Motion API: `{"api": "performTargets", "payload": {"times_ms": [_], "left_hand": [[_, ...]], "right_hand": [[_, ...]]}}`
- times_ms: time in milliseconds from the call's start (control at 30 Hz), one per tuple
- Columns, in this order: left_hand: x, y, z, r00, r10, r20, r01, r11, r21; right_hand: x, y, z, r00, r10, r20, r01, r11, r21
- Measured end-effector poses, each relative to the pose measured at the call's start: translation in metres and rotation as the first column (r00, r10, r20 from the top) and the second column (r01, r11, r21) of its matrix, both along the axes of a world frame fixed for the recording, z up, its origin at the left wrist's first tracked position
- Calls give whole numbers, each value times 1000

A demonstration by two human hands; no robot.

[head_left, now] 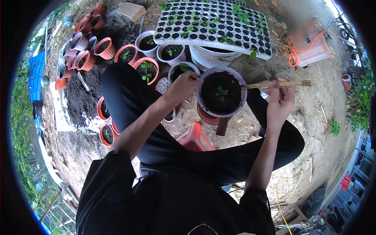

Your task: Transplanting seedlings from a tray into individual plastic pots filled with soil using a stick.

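Note:
Between my knees is a pale round flower pot (201, 98) full of dark soil, with a small green seedling (222, 93) in its middle. My left hand (183, 87) is closed at the pot's left rim, its fingertips pinched against the edge. Off the opposite side, my right hand (280, 100) grips a light brown wooden stick (258, 84) between thumb and fingers. Its thin dark end reaches the pot's right rim. Beneath the pot, part of an orange pot (207, 116) shows. Another pot with a leafy seedling (185, 67) stands just behind my left hand.
A white seedling tray (213, 29) with many soil cells rests over a white bucket (211, 58). Several orange and white pots (105, 48) stand at the left near loose dark soil (80, 100). A red plastic stool (196, 137) is below. Far right lies a pinkish container (313, 47).

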State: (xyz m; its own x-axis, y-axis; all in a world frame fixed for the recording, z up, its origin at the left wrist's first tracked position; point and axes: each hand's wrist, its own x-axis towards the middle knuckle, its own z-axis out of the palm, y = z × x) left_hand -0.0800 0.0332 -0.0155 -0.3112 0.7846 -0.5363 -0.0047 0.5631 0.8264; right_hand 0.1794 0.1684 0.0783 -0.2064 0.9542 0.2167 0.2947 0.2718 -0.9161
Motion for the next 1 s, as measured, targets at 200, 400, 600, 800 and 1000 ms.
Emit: {"api": "performTargets", "payload": {"times_ms": [200,400,600,800,1000], "left_hand": [[23,-23,-1,998,69,1,-68,991,-112],[37,-3,-16,947,135,290,-142,990,4],[23,9,29,941,109,321,-140,987,74],[-28,-5,96,904,189,384,-282,938,203],[-125,-39,156,865,234,443,-404,849,340]], "right_hand": [[11,14,-9,1000,16,12,-16,1000,-18],[29,30,-28,994,20,-106,-20,1000,1],[27,33,-17,886,-158,-435,56,970,-236],[14,39,-24,925,-199,-324,37,894,-446],[15,55,-36,758,-115,-643,-261,849,-460]]}}
